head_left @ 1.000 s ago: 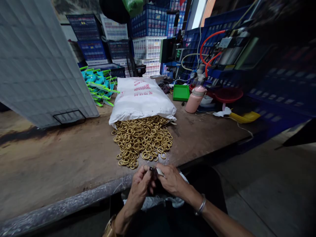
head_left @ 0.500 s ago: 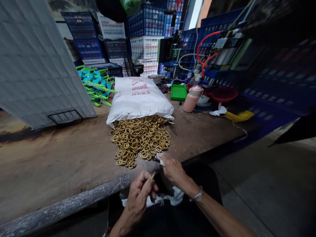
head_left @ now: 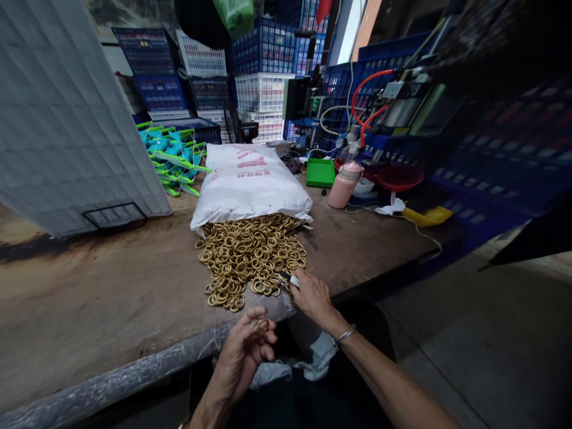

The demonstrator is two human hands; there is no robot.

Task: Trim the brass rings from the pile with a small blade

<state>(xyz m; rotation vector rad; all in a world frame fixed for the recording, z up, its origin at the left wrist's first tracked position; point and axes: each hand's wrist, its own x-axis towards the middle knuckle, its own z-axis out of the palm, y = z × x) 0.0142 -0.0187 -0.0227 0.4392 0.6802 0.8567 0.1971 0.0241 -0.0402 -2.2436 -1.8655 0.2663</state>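
A heap of brass-coloured rings [head_left: 250, 253] spills from a white sack [head_left: 252, 185] onto the wooden table [head_left: 111, 298]. My left hand [head_left: 245, 348] is at the table's front edge, palm partly up. One ring [head_left: 263, 322] sits by its thumb and fingertips, the other fingers loosely curled. My right hand [head_left: 313, 298] reaches to the near right side of the heap. Its fingers are closed on a small dark-tipped tool [head_left: 285, 276], whose kind I cannot make out. Something white shows at those fingers, and the tip touches or nearly touches the rings.
On the left stands a tall pale padded panel [head_left: 80, 119], with green and turquoise plastic parts [head_left: 172, 158] behind it. To the right are a green tray [head_left: 320, 173], a pink bottle [head_left: 345, 186], a red dish [head_left: 400, 177] and a pneumatic device [head_left: 397, 107]. Stacked crates [head_left: 263, 92] fill the back.
My right hand has moved forward, its tool tip now at the heap. My left hand has shifted left and its fingers have loosened around the ring. The camera view has tilted slightly.
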